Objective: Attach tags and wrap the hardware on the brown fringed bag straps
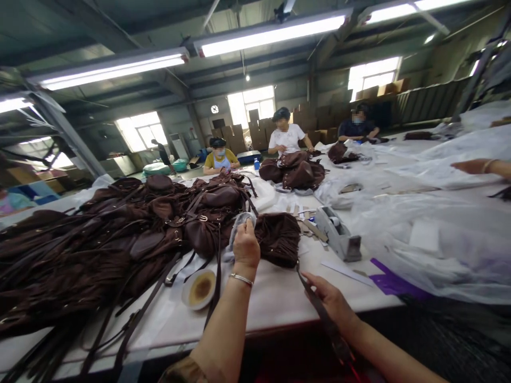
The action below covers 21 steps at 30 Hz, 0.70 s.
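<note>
My left hand [246, 246], with a silver bangle at its wrist, is closed on a crumpled light grey cloth [236, 231]. The cloth is beside a dark brown fringed bag [278, 238] lying on the white table [275, 303]. From that bag's lower right corner a brown strap [315, 300] runs down towards me. My right hand [331, 302] grips this strap between thumb and fingers, its fingers partly hidden. A white bowl [198, 290] with brownish liquid or residue stands left of my left forearm.
Heaped brown bags [151, 229] with loose straps fill the left side. A grey tape dispenser [338, 234] stands right of the bag, near clear plastic sheeting [435, 250] and a purple piece [399, 282]. Several co-workers sit across the table; another person's hand [473, 166] reaches in at right.
</note>
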Motion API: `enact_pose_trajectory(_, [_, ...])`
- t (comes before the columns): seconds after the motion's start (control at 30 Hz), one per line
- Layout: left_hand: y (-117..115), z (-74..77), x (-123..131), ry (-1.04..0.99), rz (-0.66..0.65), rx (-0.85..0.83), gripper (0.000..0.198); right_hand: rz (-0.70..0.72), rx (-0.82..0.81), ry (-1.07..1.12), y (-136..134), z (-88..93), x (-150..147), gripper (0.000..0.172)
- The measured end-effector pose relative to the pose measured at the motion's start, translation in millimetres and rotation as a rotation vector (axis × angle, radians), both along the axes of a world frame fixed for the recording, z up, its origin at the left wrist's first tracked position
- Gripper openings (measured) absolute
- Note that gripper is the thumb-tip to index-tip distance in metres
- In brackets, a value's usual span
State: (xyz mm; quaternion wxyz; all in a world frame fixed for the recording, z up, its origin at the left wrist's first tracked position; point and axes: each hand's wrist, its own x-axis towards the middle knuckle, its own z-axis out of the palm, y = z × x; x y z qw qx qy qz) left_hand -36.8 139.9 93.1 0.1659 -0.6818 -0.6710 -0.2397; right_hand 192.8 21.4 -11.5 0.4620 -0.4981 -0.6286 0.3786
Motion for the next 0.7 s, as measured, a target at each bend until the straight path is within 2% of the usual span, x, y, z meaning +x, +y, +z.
enact_pose_trajectory(0.07, [15.8,-11.9,7.7,0.037,-0.029,-0.059,0.051,0.053,0.211,-0.248,-5.3,3.1,7.9,0.042])
enact_pose_trajectory(0.17, [22.9,-33.1,12.0,0.055,-0.082,-0.145,0.045,0.106,0.339,-0.514,-11.7,6.4,17.3,0.043])
enact_pose_trajectory(0.23, [17.7,-40.7,9.0,0.053,-0.074,-0.181,0.042,0.135,0.373,-0.605,-13.0,6.0,20.5,0.044])
enact_pose_trajectory(0.3, [2.5,-41.2,3.6,0.053,-0.085,-0.167,0.045,0.143,0.422,-0.648,-10.8,6.0,21.1,0.043])
enact_pose_trajectory(0.37, [-25.3,-38.6,0.5,0.031,-0.157,-0.090,0.046,0.176,0.475,-0.681,-6.0,8.9,19.4,0.045])
enact_pose_trajectory(0.47, [-87.5,-41.4,7.8,-0.104,-0.356,0.003,0.035,0.366,0.521,-0.750,2.1,20.3,13.3,0.051])
enact_pose_trajectory(0.53, [-132.6,-52.6,20.3,-0.225,-0.503,-0.088,0.023,0.521,0.518,-0.774,5.6,29.1,8.1,0.047])
enact_pose_trajectory(0.57, [-152.4,-60.6,27.4,-0.275,-0.534,-0.167,0.018,0.576,0.509,-0.775,6.6,32.7,5.7,0.041])
enact_pose_trajectory(0.6, [-169.1,-69.6,34.3,-0.324,-0.537,-0.226,0.018,0.612,0.501,-0.771,7.5,35.4,3.7,0.034])
enact_pose_trajectory(0.7, [-196.0,-95.2,49.3,-0.424,-0.438,-0.222,0.049,0.634,0.497,-0.764,10.7,38.0,1.5,0.021])
